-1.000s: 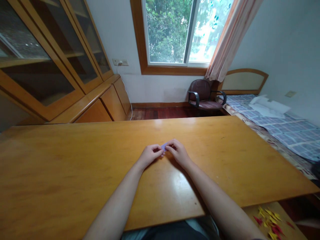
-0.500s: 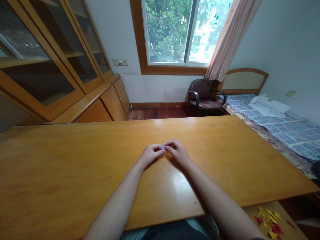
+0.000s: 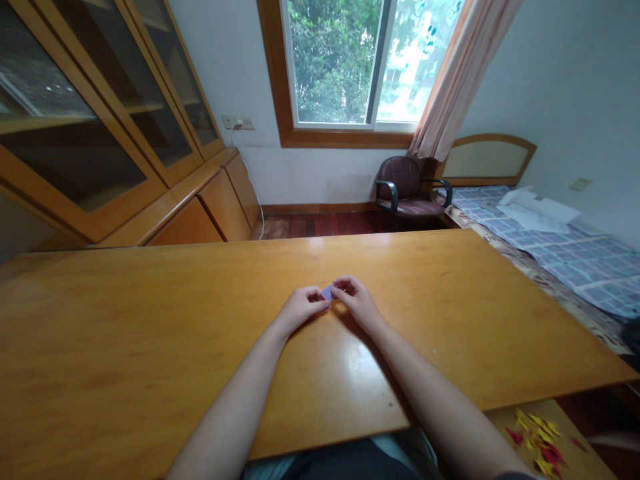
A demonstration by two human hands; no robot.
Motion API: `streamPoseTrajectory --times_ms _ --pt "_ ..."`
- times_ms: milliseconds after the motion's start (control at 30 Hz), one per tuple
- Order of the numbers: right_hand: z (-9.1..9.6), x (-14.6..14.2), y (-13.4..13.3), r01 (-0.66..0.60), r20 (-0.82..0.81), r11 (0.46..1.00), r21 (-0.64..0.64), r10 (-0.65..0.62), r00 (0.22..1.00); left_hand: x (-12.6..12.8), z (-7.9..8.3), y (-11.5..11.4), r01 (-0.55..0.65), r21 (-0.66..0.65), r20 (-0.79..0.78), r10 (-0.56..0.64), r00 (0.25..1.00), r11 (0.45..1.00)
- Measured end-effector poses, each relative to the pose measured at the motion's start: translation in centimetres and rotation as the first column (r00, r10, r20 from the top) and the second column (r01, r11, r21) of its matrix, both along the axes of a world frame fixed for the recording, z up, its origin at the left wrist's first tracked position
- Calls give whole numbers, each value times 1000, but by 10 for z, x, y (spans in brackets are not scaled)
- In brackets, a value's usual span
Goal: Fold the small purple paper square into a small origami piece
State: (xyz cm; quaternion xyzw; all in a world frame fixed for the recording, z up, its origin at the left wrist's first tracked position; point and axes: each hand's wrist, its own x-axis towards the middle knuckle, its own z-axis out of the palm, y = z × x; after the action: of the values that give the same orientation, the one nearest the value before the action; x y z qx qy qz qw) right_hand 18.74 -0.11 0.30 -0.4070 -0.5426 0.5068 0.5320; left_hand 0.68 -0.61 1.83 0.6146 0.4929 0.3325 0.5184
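A small piece of purple paper (image 3: 327,292) is held between my two hands, just above the middle of the wooden table (image 3: 150,347). My left hand (image 3: 303,305) pinches its left side between thumb and fingers. On the other side, my right hand (image 3: 356,299) has its thumb and fingertips closed on the right edge. The fingers cover part of the paper, so its full shape and folds cannot be made out.
Yellow and red folded paper pieces (image 3: 540,440) lie on a lower surface at the bottom right. Beyond the table stand a brown armchair (image 3: 403,183) and a bed (image 3: 575,247). A glass-doored cabinet (image 3: 125,100) lines the left.
My right hand's fingers have shifted slightly up and apart from the left ones. A little more of the purple paper shows between the hands.
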Motion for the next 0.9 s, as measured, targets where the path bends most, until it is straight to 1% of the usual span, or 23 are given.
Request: streamPoseTrajectory --times_ms 100,233,333,433,567,700,800,900 --pt "1 0 0 2 -23 1000 -15 -2 1000 1 0 0 -2 -5 -7 2 1000 1000" --pt "2 0 -1 6 -27 1000 -13 -6 1000 0 0 0 25 3 -5 -25 1000 1000" --pt "3 0 -1 0 -16 1000 -10 0 1000 -1 0 0 48 23 17 -49 999 999" --pt "2 0 -1 0 -10 1000 -13 0 1000 -2 -1 1 58 16 43 -59 997 998" --pt "-2 0 1 0 -9 1000 -1 0 1000 -2 -3 1 31 22 31 -32 999 999" --pt "-6 0 3 -38 18 999 25 38 999 -1 -3 2 -2 26 41 1 999 1000" --pt "-6 1 2 -67 45 997 41 65 997 0 -3 2 -12 28 36 11 999 1000" --pt "-6 1 2 -65 59 997 41 63 996 1 -1 2 -18 24 31 17 999 1000"
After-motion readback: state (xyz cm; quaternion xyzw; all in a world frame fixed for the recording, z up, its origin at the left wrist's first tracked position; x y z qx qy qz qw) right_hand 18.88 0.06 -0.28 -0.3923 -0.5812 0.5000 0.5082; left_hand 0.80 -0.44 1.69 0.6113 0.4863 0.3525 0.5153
